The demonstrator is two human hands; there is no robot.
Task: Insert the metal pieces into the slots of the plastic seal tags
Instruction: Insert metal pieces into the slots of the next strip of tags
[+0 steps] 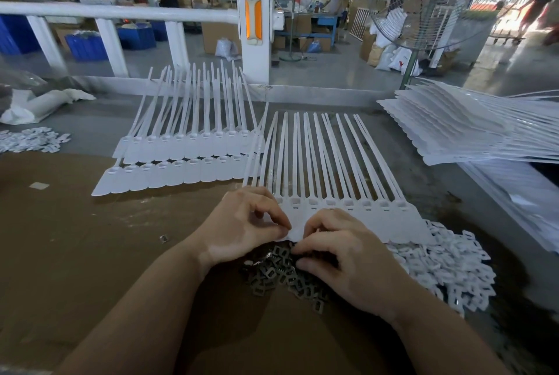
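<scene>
A joined strip of white plastic seal tags [366, 214] lies flat before me, long tails pointing away, slots near the tag heads. My left hand [245, 226] pinches the near left corner of this strip. A heap of small dark metal pieces [272, 271] sits on the cardboard just below the strip. My right hand [341, 256] rests over this heap with fingers curled, fingertips among the pieces at the strip's near edge; whether it holds a piece is hidden.
Two more rows of white tags [181, 160] lie further left. A tall stack of tag strips [459, 129] stands at right. White plastic caps [447, 265] are piled at right, more [30, 140] at far left. One stray metal piece [163, 238] lies on the cardboard [75, 253].
</scene>
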